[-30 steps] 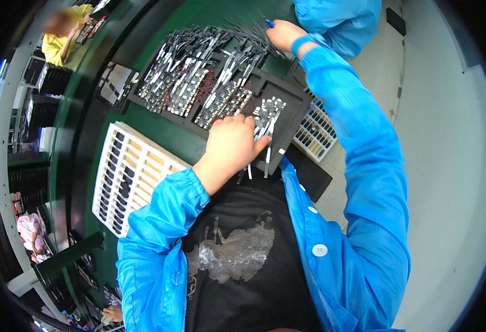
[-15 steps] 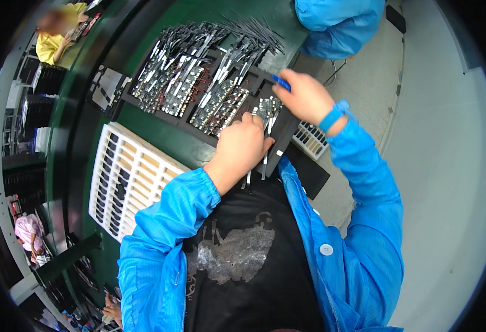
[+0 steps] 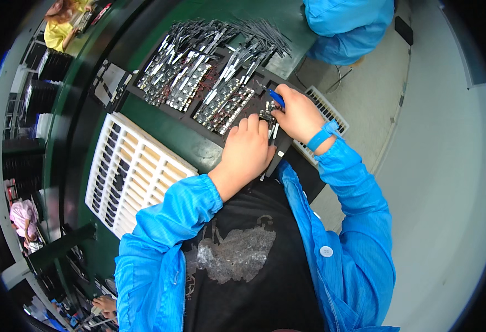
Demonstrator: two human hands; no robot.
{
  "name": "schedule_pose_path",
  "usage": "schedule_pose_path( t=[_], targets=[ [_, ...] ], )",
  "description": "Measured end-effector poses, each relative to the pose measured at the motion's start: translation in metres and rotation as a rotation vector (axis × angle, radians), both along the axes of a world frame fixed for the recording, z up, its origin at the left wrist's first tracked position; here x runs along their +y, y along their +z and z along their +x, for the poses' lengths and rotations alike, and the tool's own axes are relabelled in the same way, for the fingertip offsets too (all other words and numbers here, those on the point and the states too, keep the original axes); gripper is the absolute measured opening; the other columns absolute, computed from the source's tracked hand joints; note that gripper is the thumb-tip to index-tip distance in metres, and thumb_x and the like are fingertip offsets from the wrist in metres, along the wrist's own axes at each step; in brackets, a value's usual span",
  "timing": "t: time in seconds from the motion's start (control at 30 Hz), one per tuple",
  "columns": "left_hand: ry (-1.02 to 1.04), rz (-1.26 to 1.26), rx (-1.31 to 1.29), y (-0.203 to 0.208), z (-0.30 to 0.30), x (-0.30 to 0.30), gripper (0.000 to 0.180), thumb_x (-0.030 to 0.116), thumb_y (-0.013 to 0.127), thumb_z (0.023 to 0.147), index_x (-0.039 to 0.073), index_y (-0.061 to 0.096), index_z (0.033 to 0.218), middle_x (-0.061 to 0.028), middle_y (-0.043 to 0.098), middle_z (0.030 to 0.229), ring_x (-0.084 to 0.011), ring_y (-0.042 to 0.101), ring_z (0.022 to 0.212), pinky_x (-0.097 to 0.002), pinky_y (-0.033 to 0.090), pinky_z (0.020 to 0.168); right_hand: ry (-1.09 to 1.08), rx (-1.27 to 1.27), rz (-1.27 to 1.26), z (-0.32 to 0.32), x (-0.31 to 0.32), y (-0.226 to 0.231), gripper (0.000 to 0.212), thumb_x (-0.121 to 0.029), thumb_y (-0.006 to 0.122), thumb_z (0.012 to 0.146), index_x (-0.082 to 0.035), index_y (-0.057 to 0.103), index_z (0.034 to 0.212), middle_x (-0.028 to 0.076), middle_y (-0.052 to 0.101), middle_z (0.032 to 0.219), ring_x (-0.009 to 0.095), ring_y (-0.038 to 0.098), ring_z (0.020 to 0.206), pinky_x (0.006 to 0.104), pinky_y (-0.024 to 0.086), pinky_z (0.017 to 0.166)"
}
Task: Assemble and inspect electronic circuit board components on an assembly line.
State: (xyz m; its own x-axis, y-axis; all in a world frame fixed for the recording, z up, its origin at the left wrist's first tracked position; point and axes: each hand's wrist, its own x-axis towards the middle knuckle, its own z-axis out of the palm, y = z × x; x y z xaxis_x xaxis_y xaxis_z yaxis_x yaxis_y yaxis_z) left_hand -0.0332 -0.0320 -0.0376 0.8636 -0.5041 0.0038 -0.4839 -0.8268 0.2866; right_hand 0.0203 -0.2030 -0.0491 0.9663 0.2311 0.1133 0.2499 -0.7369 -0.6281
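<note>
Small metal parts (image 3: 267,114) lie in a black tray (image 3: 199,124) on the green table (image 3: 160,119) — left hand (image 3: 247,152) pressed flat, steadying it, right hand (image 3: 298,115) pinching a blue tool (image 3: 276,98) over them.

We see no package, label, sign or screen that we can make out anywhere around the black work tray (image 3: 199,128), neither on the green bench beside it nor among the parts lying on it.
</note>
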Motion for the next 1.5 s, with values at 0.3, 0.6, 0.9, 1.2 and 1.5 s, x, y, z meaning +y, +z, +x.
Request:
schedule_pose_path(
  t=[0.3,0.6,0.9,1.2,1.5],
  targets=[
    [0.037,-0.155,0.003,0.003,-0.008,0.009,0.058,0.027,0.073,0.079,-0.006,0.055,0.122,-0.0197,0.055,0.116,-0.0355,0.057,0.104,-0.0429,0.047,0.092,0.083,-0.037,-0.045,0.004,-0.005,-0.001,0.032,-0.004,0.073,0.073,-0.001,0.053,0.098,0.02,0.059,0.097,0.042,0.058,0.096,0.0465,0.047,0.082],
    [0.05,-0.148,0.052,0.008,-0.01,0.018,0.048,0.028,0.07,0.082,-0.006,0.061,0.116,-0.0212,0.06,0.107,-0.0373,0.059,0.101,-0.0432,0.049,0.09,0.097,-0.096,-0.108,0.005,-0.005,-0.005,0.034,-0.003,0.073,0.072,-0.001,0.053,0.099,0.02,0.06,0.094,0.041,0.059,0.094,0.0466,0.047,0.081],
    [0.043,-0.2,0.045,0.002,-0.006,0.021,0.033,0.021,0.068,0.084,-0.001,0.061,0.106,-0.0194,0.061,0.1,-0.0371,0.062,0.095,-0.0449,0.051,0.083,0.135,0.077,-0.013,0.009,-0.011,0.0,0.036,-0.007,0.074,0.073,-0.001,0.053,0.101,0.021,0.063,0.093,0.042,0.062,0.092,0.0448,0.049,0.079],
    [0.063,-0.068,0.049,-0.002,0.009,0.01,0.032,0.027,0.067,0.086,-0.003,0.06,0.095,-0.0205,0.064,0.086,-0.0374,0.066,0.076,-0.0465,0.054,0.068,0.129,0.158,0.047,0.009,-0.01,0.0,0.036,-0.01,0.077,0.073,-0.002,0.054,0.099,0.02,0.063,0.088,0.038,0.063,0.087,0.0417,0.049,0.076],
    [0.103,0.004,0.109,-0.005,0.018,0.006,0.035,0.032,0.067,0.086,-0.002,0.062,0.093,-0.0197,0.067,0.086,-0.0365,0.068,0.079,-0.0456,0.055,0.07,0.121,0.21,0.211,0.002,-0.023,0.03,0.032,-0.007,0.075,0.076,0.0,0.056,0.101,0.01,0.062,0.09,0.02,0.06,0.087,0.0343,0.048,0.08]
  ],
)
